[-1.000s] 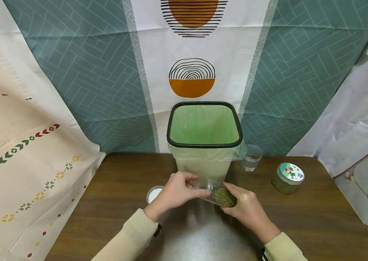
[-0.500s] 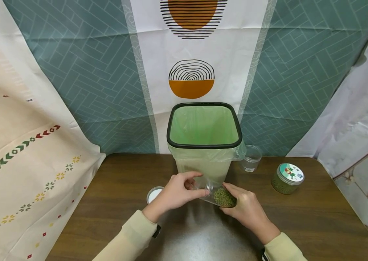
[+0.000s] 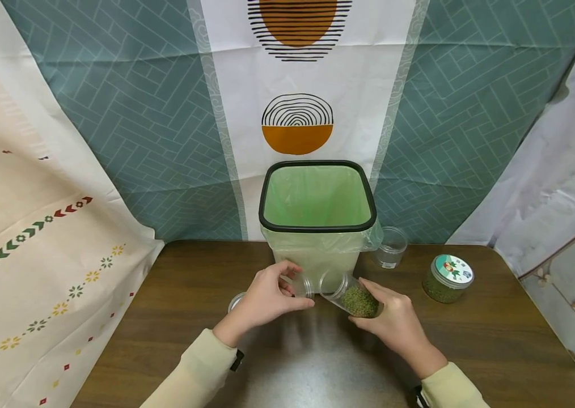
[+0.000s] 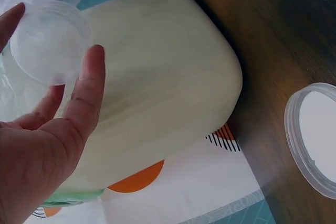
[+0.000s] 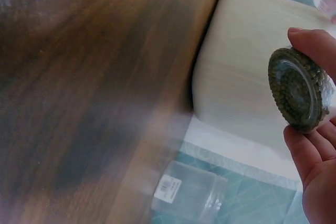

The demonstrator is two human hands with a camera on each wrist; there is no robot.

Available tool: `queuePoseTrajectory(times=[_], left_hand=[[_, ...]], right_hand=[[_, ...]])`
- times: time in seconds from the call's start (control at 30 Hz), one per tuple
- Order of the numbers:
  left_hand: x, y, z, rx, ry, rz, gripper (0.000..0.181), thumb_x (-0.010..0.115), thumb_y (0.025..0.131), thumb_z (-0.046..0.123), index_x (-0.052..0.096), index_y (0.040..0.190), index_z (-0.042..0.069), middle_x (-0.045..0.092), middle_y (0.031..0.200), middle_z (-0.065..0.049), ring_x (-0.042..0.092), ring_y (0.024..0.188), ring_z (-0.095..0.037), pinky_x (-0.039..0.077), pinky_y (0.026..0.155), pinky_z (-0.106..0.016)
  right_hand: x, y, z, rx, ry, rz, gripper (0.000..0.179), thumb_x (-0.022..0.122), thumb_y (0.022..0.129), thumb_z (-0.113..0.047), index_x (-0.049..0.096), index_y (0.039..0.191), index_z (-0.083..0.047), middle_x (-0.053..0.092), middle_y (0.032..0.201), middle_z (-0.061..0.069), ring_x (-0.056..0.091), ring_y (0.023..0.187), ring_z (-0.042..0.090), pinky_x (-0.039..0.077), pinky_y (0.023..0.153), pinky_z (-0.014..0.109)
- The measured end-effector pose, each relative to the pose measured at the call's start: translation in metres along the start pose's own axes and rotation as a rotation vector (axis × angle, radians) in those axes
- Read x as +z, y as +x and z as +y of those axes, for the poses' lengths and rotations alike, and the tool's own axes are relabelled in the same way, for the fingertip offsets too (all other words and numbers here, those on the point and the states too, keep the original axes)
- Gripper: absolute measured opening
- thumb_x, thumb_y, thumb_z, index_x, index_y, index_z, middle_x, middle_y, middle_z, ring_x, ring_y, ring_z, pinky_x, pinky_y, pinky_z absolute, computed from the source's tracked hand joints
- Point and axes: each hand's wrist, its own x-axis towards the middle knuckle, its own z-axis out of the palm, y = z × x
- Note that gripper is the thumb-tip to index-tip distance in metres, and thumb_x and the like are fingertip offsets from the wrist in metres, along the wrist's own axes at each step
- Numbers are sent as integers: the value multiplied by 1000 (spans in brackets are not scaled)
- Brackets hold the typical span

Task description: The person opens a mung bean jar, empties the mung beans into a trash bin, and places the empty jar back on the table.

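In the head view my left hand (image 3: 269,292) pinches a small clear plastic jar (image 3: 305,285) between thumb and fingers, its rim turned to the right. The left wrist view shows no beans in this clear jar (image 4: 50,45). My right hand (image 3: 394,314) grips a clear jar of small green beans (image 3: 361,301), tilted with its open mouth toward the left jar. A short gap separates the two rims. In the right wrist view beans fill the bottom of the tilted jar (image 5: 294,90), between my thumb and fingers.
A bin (image 3: 313,255) with a green liner and black rim stands just behind my hands. Left of it lies a lid with a white disc (image 4: 320,135). An uncovered clear jar (image 3: 391,249) and a lidded jar of green beans (image 3: 445,283) stand on the right of the wooden table (image 3: 180,317).
The two jars met mouth to mouth earlier and are now apart. My left hand has shifted left with its jar; my right hand has moved slightly right and up with the bean jar.
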Motion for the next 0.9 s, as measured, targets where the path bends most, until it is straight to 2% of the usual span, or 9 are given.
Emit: queuePoseTrajectory(times=[0.07,0.17,0.3,0.43,0.5,0.7,0.9], left_hand=[[0,1,-3,-15,-18,10,59,85,61,33,57,110,20,62,97,-2,67,81,-21,55,67,-23],[0,3,-8,-19,-9,39,60,84,60,25,55,111,15,58,96,-1,65,81,-19,55,69,-21],[-2,4,-14,-3,72,88,61,82,58,21,57,112,9,58,99,-3,62,81,-15,55,71,-22],[-2,3,-21,-5,177,106,62,81,57,22,60,113,7,65,102,-4,60,84,-14,52,73,-27],[-1,3,-25,-33,211,101,62,81,56,22,61,113,7,67,104,-4,59,86,-12,50,73,-27],[6,1,-39,-128,234,50,62,82,59,26,60,112,4,65,94,-5,57,81,-14,49,66,-27],[14,-1,-49,-163,276,27,62,85,59,36,64,107,3,66,92,-7,57,80,-17,49,67,-29]], right_hand=[[-2,1,0,8,8,31,81,92,47,-29,63,121,-13,68,114,7,68,99,21,56,78,29],[-5,2,1,35,38,60,81,92,47,-30,64,120,-13,69,111,5,68,98,20,51,82,15],[-6,2,2,98,90,64,81,92,48,-33,63,122,-16,70,109,3,68,97,18,42,82,0],[-6,2,4,152,129,58,81,91,48,-37,63,122,-18,71,107,2,67,97,17,43,79,0],[-6,2,4,169,136,56,81,91,49,-39,63,122,-20,71,106,1,67,96,15,44,78,1],[-6,0,4,186,149,48,79,90,49,-41,63,121,-23,71,105,-2,67,95,12,44,77,1],[-6,-1,4,198,161,42,78,90,50,-42,63,121,-22,71,105,0,68,94,14,44,77,1]])
